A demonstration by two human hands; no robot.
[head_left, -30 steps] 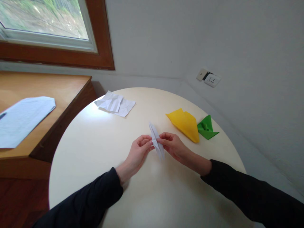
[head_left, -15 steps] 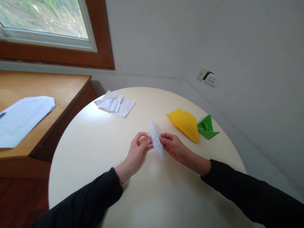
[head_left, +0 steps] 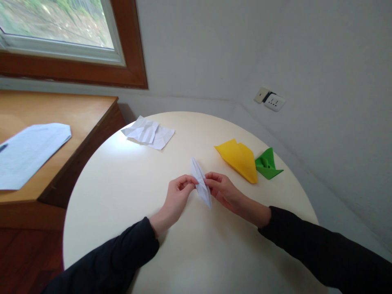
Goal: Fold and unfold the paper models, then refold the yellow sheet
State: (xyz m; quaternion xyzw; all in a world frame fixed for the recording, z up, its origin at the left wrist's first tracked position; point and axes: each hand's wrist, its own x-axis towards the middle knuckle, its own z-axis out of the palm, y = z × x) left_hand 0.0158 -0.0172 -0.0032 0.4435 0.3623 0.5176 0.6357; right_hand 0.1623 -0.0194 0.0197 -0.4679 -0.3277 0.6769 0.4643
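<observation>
Between my hands is a folded white paper (head_left: pixel 202 190), narrow and pointed at both ends, held above the round table. My left hand (head_left: pixel 179 194) pinches its left edge near the middle with thumb and forefinger. From the other side, my right hand (head_left: pixel 223 188) grips its right edge, fingertips close to those of the left. The fingers hide part of the middle of the paper. To the right of my hands lies a yellow folded paper (head_left: pixel 237 159), and a green folded paper (head_left: pixel 268 164) with raised points sits beside it.
Creased white paper sheets (head_left: pixel 150 132) lie at the back left of the round white table (head_left: pixel 122 183). A wooden desk (head_left: pixel 88 110) at the left bears papers (head_left: pixel 33 151) and a pen (head_left: pixel 3 148). A wall socket (head_left: pixel 275 102) is beyond the table.
My left fingers have closed into a tighter pinch on the white paper. The paper has tilted slightly, its far tip shifting left, and more of its upper folds show.
</observation>
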